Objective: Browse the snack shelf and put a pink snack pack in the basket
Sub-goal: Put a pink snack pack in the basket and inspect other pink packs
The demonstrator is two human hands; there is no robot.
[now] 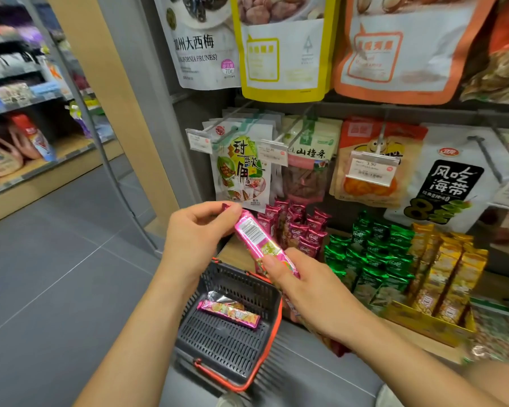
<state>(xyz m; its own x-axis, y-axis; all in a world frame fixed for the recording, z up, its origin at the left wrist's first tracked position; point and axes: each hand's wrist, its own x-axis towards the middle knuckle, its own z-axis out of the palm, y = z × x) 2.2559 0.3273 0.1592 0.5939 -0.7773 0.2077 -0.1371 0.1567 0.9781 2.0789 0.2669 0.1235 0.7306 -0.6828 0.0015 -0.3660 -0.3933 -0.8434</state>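
Observation:
A long pink snack pack point(254, 235) with a barcode facing me is held between both hands above the basket. My left hand point(196, 233) pinches its upper end. Its lower end is gripped by my right hand point(303, 284). Below on the floor stands a dark plastic basket point(218, 342) with a red rim and handle. A second pink snack pack point(229, 312) lies flat inside it, next to a silvery wrapper.
Snack shelf on the right: dark red packs point(300, 227), green packs point(373, 254) and yellow packs point(447, 274) stand in display boxes. Hanging bags with price tags point(372, 168) fill the pegs above. Grey floor tiles and another shelf aisle point(18, 136) lie to the left.

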